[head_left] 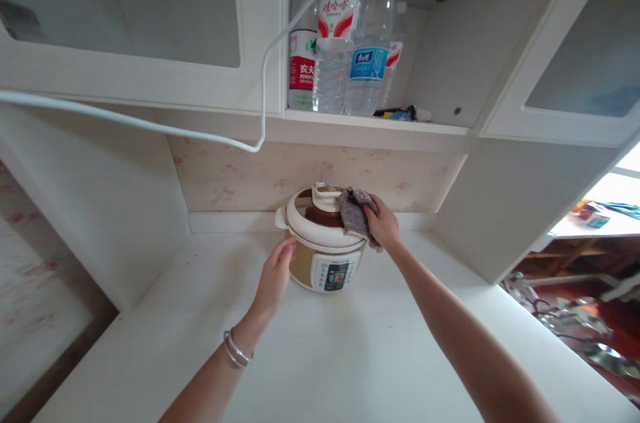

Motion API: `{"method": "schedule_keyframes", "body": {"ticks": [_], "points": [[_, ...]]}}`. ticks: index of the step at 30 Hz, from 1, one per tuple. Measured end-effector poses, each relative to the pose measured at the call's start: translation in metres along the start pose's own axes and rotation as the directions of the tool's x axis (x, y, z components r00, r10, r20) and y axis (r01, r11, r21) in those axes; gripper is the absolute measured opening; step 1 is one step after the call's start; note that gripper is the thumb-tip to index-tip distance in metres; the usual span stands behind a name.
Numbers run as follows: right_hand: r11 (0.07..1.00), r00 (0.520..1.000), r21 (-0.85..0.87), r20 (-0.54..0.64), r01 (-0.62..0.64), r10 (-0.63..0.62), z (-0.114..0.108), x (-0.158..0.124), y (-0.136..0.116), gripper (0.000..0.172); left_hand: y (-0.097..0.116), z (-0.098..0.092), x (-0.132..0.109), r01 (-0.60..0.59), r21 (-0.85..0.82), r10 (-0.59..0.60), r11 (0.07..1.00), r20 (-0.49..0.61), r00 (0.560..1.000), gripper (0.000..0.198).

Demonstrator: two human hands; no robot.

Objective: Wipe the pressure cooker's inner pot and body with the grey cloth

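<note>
A round electric pressure cooker [303,259] in white and gold stands on the white counter against the back wall. Its brown-and-white lid [306,226] is on, and the control panel [334,274] faces me. My right hand [384,221] grips a grey cloth [354,209], pressing it on the right side of the lid beside the lid handle [326,197]. At the cooker's left side, below its side handle, is my left hand [277,271], holding nothing, fingers stretched toward the body. I cannot tell whether its fingertips touch.
Overhead, an open cabinet shelf [425,124] holds several plastic bottles [367,63] and small items [400,113]. A white cable [200,137] hangs across the front of the cabinets. Side panels [475,209] bound the counter [320,356]. Metal ware [575,326] lies beyond the right edge.
</note>
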State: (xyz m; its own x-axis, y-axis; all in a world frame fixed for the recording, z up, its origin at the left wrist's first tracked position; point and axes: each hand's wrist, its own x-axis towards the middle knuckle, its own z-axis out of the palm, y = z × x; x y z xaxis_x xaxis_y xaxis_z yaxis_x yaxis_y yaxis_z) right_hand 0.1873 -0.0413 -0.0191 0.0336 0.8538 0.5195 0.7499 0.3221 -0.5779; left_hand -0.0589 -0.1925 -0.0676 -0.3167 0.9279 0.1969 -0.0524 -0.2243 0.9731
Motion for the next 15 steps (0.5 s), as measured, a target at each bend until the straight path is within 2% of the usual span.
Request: {"method": "schedule_keyframes", "body": {"ticks": [3,7,12,15], "points": [[1.0,0.999,0.002,0.052,-0.015,0.015,0.005,0.048,-0.008,0.044,-0.029,-0.02,-0.002,0.147,-0.062,-0.152,0.987,-0.091,0.984,0.037],[0.997,0.97,0.006,0.233,0.073,-0.073,0.018,0.097,-0.03,0.045,-0.044,-0.037,-0.011,0.148,-0.093,-0.159,0.985,-0.119,0.98,0.04],[0.982,0.899,0.109,0.398,0.153,-0.184,0.039,0.12,-0.056,0.042,-0.056,-0.055,-0.018,0.178,-0.055,-0.183,0.983,-0.116,0.976,0.042],[0.98,0.867,0.153,0.463,0.13,-0.187,0.04,0.123,-0.054,0.046,-0.061,-0.059,-0.018,0.175,-0.034,-0.178,0.984,-0.109,0.978,0.043]]}}
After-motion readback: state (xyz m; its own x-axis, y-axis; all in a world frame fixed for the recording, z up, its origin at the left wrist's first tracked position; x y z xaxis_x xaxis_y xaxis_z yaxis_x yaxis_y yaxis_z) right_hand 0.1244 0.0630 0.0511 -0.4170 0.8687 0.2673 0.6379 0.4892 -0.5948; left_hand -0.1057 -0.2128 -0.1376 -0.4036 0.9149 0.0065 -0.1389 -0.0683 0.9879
